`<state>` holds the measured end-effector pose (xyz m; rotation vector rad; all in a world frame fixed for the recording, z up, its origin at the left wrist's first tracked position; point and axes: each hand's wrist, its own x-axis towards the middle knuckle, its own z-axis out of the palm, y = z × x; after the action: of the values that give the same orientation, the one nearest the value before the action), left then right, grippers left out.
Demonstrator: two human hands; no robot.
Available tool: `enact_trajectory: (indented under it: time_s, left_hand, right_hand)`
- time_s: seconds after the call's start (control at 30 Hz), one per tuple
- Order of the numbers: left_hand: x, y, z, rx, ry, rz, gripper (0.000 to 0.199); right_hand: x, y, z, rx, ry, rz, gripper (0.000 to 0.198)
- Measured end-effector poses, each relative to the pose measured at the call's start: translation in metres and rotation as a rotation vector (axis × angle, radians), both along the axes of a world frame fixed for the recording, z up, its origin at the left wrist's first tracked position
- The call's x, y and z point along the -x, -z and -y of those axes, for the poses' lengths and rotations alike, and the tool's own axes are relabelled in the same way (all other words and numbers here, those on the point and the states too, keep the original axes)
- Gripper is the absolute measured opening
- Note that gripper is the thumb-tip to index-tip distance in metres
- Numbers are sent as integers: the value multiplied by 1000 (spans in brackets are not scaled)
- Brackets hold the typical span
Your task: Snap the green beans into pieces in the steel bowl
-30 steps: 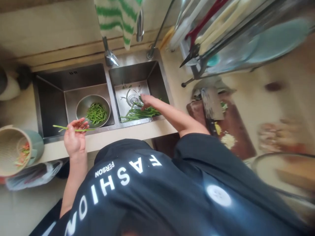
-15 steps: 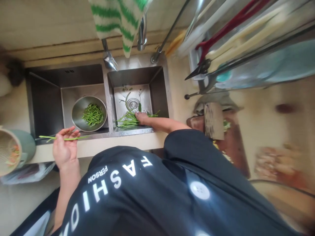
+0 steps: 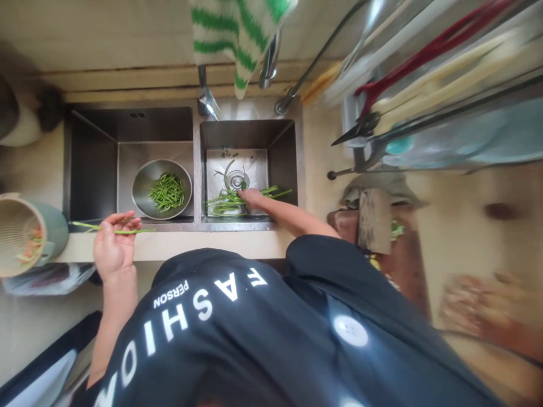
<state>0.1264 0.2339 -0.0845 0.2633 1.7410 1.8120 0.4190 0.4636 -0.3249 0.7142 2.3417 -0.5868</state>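
Observation:
My left hand (image 3: 113,247) is palm up over the front edge of the left sink basin, its fingers curled round a thin green stalk (image 3: 83,225). Right of it, a metal bowl (image 3: 141,196) sits in that basin with short cut green pieces (image 3: 167,192) inside. In the right basin my right hand (image 3: 251,199) reaches into a loose bunch of long green stalks (image 3: 224,202) and grips some of them. Its fingertips are partly hidden by the stalks. Small green scraps (image 3: 229,154) lie near the drain (image 3: 236,180).
A pale green bin (image 3: 55,237) with scraps stands at the left. Behind the sink are a faucet (image 3: 207,102) and a green-striped cloth (image 3: 215,25). Utensils and scissors (image 3: 360,130) hang at the right, above a brown cutting board (image 3: 403,263).
The view has shifted, so the sink appears farther right. Around my right hand the stalks have moved, and some now stick out farther to its right. My left hand keeps its stalk.

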Motion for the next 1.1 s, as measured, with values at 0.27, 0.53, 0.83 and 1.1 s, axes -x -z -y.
enact_trajectory:
  time_s: [0.27,0.53,0.83,1.1]
  left_hand:
    - [-4,-1,0,20,-14,2,29]
    - [-11,-6,0,44,-22,-19,33]
    - [-12,-10,1,99,-55,-58,30]
    - [-12,-3,1,45,-34,-11,30]
  right_hand:
    - [14,-21,-58,-82,245,-230,45]
    - [50,14,-78,-119,-2,-411,51]
    - [52,15,-56,-135,-42,-230,42]
    - [15,9,-5,108,-8,-250,57]
